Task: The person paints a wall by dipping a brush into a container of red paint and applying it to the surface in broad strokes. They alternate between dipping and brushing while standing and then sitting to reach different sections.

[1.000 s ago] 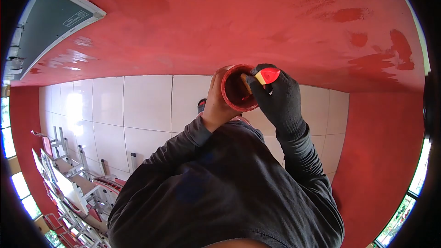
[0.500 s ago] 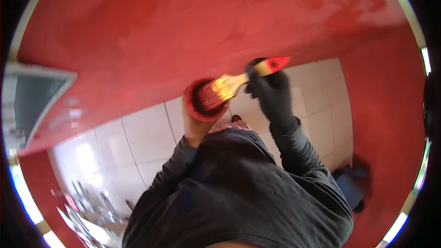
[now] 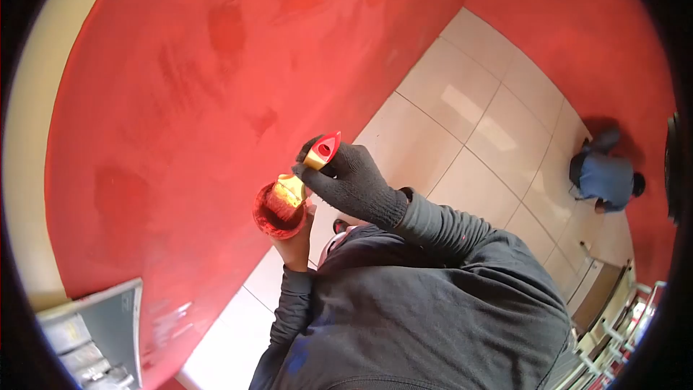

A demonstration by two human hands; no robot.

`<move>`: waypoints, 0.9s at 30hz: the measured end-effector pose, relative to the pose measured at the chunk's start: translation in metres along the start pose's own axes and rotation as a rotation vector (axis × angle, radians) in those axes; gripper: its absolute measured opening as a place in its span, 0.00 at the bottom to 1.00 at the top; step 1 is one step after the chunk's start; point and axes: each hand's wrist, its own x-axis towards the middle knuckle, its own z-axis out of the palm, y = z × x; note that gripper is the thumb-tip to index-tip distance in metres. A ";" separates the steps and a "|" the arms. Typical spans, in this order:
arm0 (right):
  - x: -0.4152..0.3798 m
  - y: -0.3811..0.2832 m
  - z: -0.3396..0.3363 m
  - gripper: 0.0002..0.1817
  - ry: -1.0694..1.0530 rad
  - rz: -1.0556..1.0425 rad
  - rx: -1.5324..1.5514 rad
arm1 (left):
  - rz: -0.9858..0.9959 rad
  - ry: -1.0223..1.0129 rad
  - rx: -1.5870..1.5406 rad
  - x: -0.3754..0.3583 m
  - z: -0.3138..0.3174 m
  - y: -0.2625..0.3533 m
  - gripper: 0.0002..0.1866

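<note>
My right hand [image 3: 350, 180], in a dark knitted glove, is closed round the handle of a paintbrush [image 3: 291, 189] with a red-tipped end. The brush's bristles are down inside a red-stained paint cup [image 3: 278, 222]. My left hand [image 3: 294, 245] is bare and holds the cup from below and its right side; most of its fingers are hidden behind the cup. A red wall [image 3: 180, 123] with darker, uneven patches stands beside both hands.
A person in a blue top [image 3: 608, 175] crouches by the far red wall at the right. Light floor tiles [image 3: 433, 115] run along the wall. A grey-framed panel [image 3: 115, 325] is at the lower left, and metal racks [image 3: 613, 339] are at the lower right.
The view has turned, bringing the crouching person more fully into sight. The brush has gone from slanting sideways to standing more upright in the cup, and my right hand is closer to the cup.
</note>
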 end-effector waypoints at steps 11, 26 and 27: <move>-0.014 0.006 0.009 0.09 0.129 -0.010 -0.117 | -0.032 -0.063 -0.084 0.006 -0.001 0.010 0.38; -0.019 0.016 0.015 0.10 0.246 -0.027 -0.010 | -0.088 -0.118 -0.175 0.014 -0.003 -0.008 0.37; -0.019 0.015 0.013 0.11 0.263 0.046 0.077 | -0.041 -0.125 -0.141 0.016 -0.001 -0.011 0.36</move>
